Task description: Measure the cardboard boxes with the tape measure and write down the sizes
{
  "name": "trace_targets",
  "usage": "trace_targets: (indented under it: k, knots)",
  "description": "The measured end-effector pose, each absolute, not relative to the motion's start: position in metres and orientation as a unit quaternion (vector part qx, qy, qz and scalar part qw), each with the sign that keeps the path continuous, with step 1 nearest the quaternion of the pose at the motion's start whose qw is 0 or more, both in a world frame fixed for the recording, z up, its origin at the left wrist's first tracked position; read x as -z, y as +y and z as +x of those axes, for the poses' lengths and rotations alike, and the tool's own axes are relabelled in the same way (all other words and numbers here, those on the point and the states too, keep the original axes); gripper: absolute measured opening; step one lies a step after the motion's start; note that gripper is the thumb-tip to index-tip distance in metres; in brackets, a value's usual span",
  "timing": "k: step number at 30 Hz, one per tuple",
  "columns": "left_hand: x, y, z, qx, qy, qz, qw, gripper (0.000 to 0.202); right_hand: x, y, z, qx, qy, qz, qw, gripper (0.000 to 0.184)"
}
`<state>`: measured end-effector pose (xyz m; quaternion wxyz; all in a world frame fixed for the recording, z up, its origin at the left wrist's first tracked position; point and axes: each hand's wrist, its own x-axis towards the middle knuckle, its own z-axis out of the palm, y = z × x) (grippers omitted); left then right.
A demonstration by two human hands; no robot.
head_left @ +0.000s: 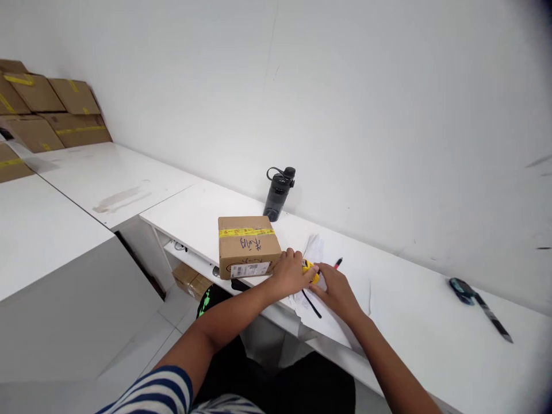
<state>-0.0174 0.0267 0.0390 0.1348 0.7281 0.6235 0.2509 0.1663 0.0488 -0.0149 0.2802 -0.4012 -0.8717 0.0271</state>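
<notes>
Between my two hands is a small yellow tape measure, partly covered by fingers. My left hand is closed around its left side, close against the right end of a taped cardboard box with handwriting and a white label. From the right, my right hand pinches the tape measure with thumb and fingers. A black strap hangs below it over white papers. Just behind my right hand lies a pen with a red part.
A dark water bottle stands behind the box near the wall. To the right on the white desk lies a dark object with a long strip. Cardboard boxes are stacked at the far left, and others sit below the desk.
</notes>
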Motion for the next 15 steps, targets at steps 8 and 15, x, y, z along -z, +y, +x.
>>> trace_targets:
  k: [8, 15]
  knots:
    - [-0.097, -0.052, -0.063, -0.238, 0.584, 0.748, 0.208, 0.053, -0.049, -0.008, 0.138, -0.174, -0.847, -0.396, 0.309, 0.028]
    - [-0.143, -0.117, -0.13, -0.358, 0.475, 0.671, 0.443, 0.045, -0.136, -0.063, 0.101, -0.028, -0.924, -0.21, 0.318, 0.048]
